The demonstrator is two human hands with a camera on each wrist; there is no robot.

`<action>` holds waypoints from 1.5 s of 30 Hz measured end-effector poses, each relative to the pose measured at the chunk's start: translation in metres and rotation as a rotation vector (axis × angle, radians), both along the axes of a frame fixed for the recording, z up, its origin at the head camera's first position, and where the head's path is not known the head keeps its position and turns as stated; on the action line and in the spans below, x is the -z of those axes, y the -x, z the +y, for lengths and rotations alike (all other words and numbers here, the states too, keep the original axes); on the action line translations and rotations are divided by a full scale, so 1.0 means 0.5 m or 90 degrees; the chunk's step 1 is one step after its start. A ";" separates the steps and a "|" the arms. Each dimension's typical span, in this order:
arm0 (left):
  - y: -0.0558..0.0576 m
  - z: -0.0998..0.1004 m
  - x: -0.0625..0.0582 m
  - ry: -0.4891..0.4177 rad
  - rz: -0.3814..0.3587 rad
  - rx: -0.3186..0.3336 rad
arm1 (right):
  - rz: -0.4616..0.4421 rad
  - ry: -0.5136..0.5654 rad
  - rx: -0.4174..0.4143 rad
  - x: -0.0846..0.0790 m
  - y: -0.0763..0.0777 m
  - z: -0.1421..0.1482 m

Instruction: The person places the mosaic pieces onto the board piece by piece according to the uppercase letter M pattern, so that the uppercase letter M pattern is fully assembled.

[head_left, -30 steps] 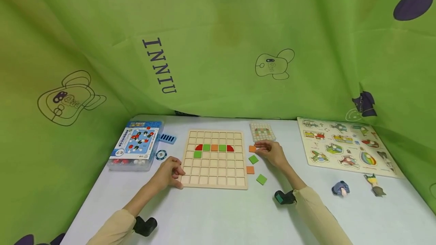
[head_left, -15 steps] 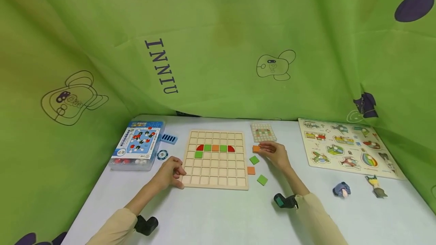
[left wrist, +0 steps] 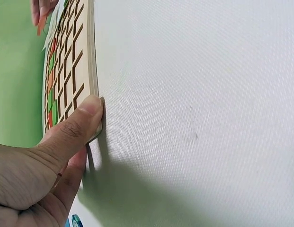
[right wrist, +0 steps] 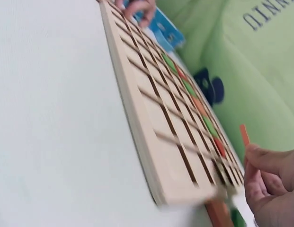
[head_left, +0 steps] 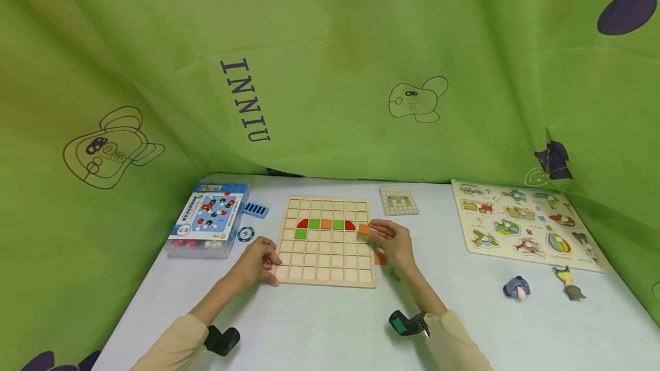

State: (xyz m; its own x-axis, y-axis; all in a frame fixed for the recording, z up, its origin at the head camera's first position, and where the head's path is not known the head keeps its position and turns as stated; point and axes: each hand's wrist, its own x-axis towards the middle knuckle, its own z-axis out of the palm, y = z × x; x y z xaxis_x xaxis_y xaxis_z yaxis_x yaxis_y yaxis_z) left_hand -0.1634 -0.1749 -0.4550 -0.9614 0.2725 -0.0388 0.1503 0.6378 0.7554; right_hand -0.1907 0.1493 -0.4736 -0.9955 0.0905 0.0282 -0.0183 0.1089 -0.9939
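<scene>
A wooden grid board (head_left: 325, 283) lies on the white table. One row of it holds red rounded tiles (head_left: 349, 225) at both ends, with green tiles (head_left: 314, 224) and an orange tile (head_left: 326, 224) between; another green tile (head_left: 301, 234) sits below the left end. My left hand (head_left: 252, 262) grips the board's near left corner, thumb (left wrist: 91, 105) on the front edge and fingers at the side. Between thumb and fingers my right hand (head_left: 396, 243) pinches an orange square tile (head_left: 364, 229), raised over the board's right edge; the right wrist view shows this tile (right wrist: 245, 134) edge-on.
Right of the board lie an orange tile (head_left: 380, 258) and a partly hidden green tile (head_left: 394, 274). A pattern card (head_left: 399, 201) is behind them. At left stand a boxed molecule set (head_left: 208, 219) and a round chip (head_left: 246, 234); at right, a picture puzzle (head_left: 526, 225) and small figures (head_left: 517, 287).
My right hand has lifted the orange tile from the table and carried it left over the board's right edge. My left hand stays at the board's corner.
</scene>
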 end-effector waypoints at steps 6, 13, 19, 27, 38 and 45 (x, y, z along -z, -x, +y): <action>-0.002 0.001 -0.003 -0.007 -0.003 0.000 | 0.041 0.027 -0.043 0.003 -0.011 -0.070; 0.001 -0.001 0.000 -0.009 0.002 0.005 | 0.057 0.028 -0.087 0.000 -0.023 -0.143; 0.000 -0.002 0.002 -0.004 0.003 0.002 | 0.052 -0.010 -0.092 0.013 -0.021 -0.192; -0.001 0.000 -0.004 -0.001 0.000 0.005 | 0.160 -0.134 -0.106 0.019 -0.022 -0.227; 0.001 -0.004 -0.001 0.000 0.008 0.014 | 0.185 -0.138 -0.128 0.021 -0.020 -0.243; 0.003 -0.001 -0.003 0.007 -0.003 0.004 | 0.171 -0.117 -0.131 0.027 -0.017 -0.247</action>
State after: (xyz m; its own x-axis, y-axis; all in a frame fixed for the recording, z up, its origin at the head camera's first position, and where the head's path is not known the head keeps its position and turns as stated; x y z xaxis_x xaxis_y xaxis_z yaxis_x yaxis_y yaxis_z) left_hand -0.1650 -0.1756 -0.4537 -0.9595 0.2778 -0.0463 0.1506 0.6450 0.7492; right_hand -0.1822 0.0258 -0.4869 -0.9471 -0.1418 0.2879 -0.3158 0.2511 -0.9150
